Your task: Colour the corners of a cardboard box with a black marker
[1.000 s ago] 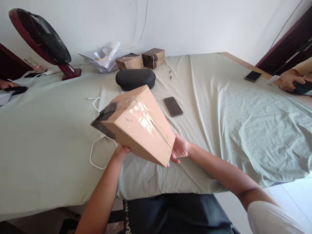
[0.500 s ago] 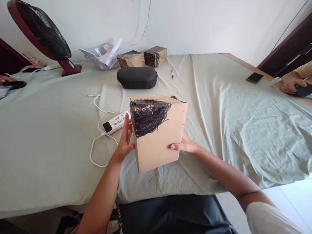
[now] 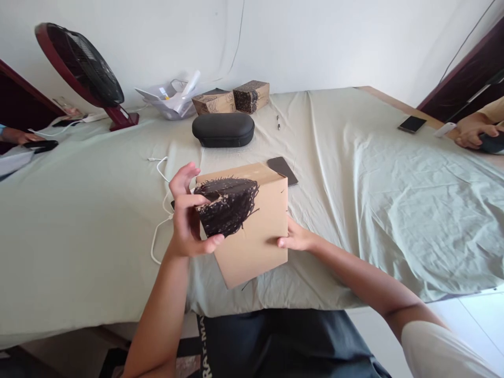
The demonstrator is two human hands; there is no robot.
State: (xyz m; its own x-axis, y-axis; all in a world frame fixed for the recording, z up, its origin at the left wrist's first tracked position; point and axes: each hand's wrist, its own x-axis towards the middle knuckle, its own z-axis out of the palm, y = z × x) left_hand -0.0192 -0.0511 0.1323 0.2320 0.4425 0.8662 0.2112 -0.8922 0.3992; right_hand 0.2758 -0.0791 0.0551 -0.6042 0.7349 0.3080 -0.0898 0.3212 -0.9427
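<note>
Left grip [image 3: 182, 224] higher, widely spread and curled, right grip [image 3: 298, 238] slightly lower

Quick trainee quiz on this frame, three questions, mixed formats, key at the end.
1. The left hand and right hand are on the cardboard box. Which is nearer the black scribble? A) left B) right C) equally near
2. True or false: the pen lies to the right of the black case.
3. Fill in: the pale basket stands between the ____ and the patterned boxes.

Key: 1. A; 2. True; 3. fan
</note>
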